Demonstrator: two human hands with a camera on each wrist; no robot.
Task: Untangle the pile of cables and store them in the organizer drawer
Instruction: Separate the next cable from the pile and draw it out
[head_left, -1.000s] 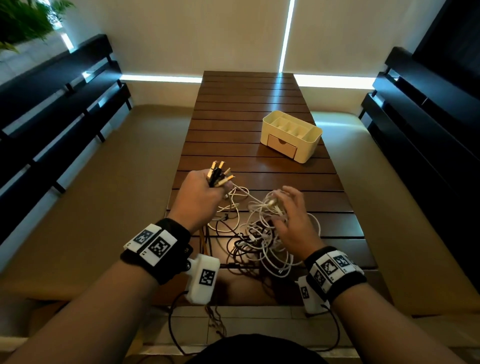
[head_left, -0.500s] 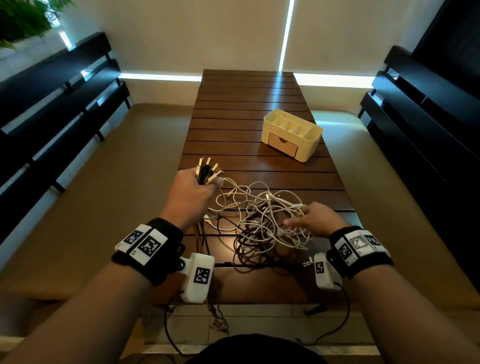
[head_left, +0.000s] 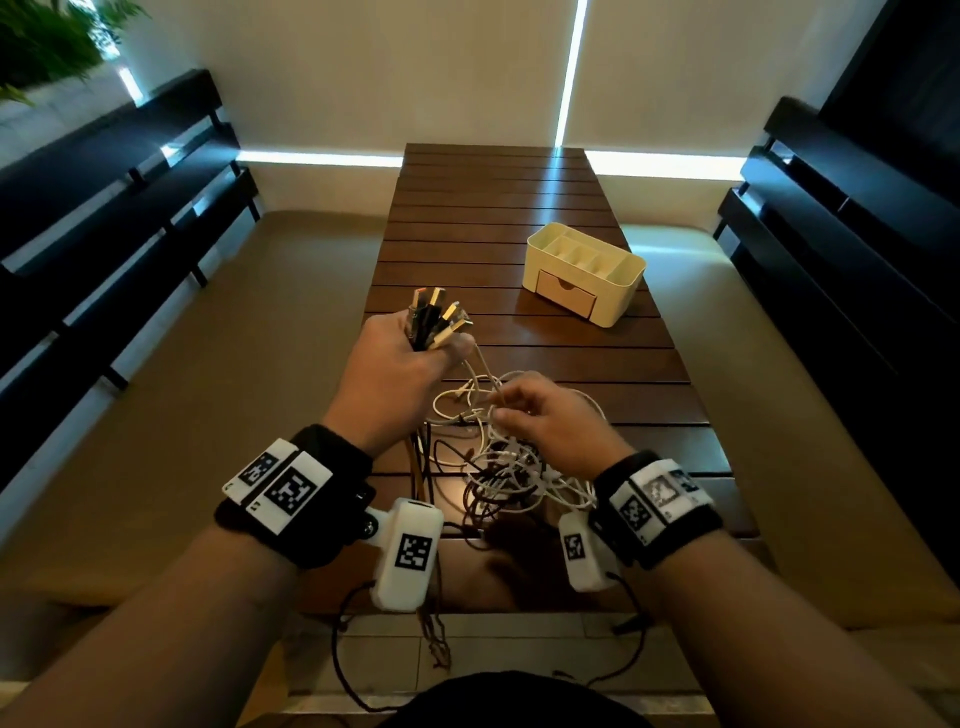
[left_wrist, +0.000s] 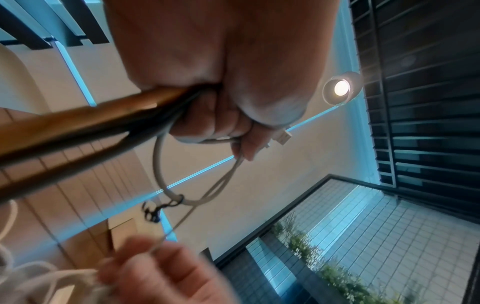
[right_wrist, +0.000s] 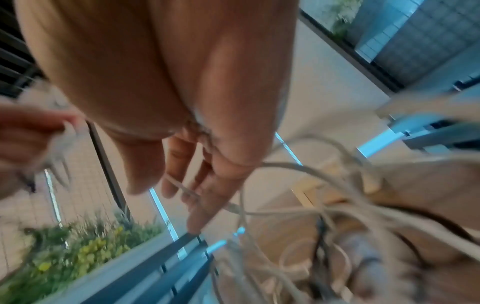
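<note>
A tangle of white and dark cables (head_left: 511, 467) lies on the near end of the wooden slatted table (head_left: 498, 208). My left hand (head_left: 400, 364) is raised above it and grips a bundle of cable ends, their plugs (head_left: 436, 317) sticking up from the fist; the left wrist view shows the fingers (left_wrist: 207, 121) curled round the cords. My right hand (head_left: 545, 421) hovers over the tangle and pinches a thin white cable (head_left: 491, 384) that runs up to the left fist; it crosses the fingers (right_wrist: 205, 195) in the right wrist view. The cream organizer (head_left: 587, 273) stands farther back, its drawer (head_left: 566, 299) closed.
Beige cushioned benches (head_left: 208, 415) flank the table on both sides, with dark slatted backrests (head_left: 104, 208) behind them. Some cords hang over the table's near edge (head_left: 434, 639). The far half of the table holds only the organizer.
My right hand has lifted from the right side of the pile and moved left toward the left fist, now pinching a white cable. The left hand keeps the plug bundle, held slightly higher.
</note>
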